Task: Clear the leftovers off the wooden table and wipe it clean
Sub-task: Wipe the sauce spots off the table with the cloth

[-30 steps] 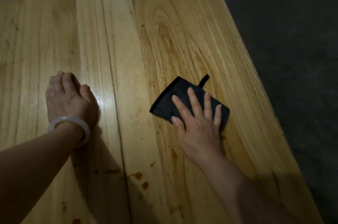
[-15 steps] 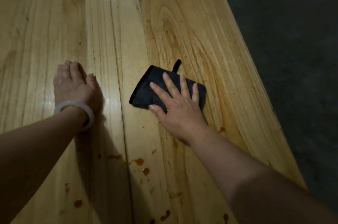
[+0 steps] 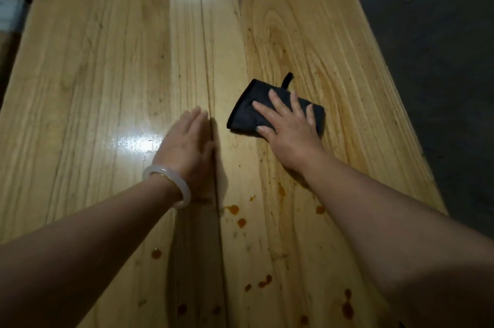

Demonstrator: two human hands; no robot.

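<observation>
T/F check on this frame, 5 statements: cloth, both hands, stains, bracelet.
1. The right hand lies flat on the black cloth. True.
2. The left hand grips a sponge. False: it rests open on the wooden table, holding nothing.
3. Reddish-orange stains remain on the near part of the table. True.
4. The white bracelet is on the right wrist. False: it is on the left wrist.
5. The cloth covers the stains nearest the camera. False: it lies farther up the table, beyond them.
</observation>
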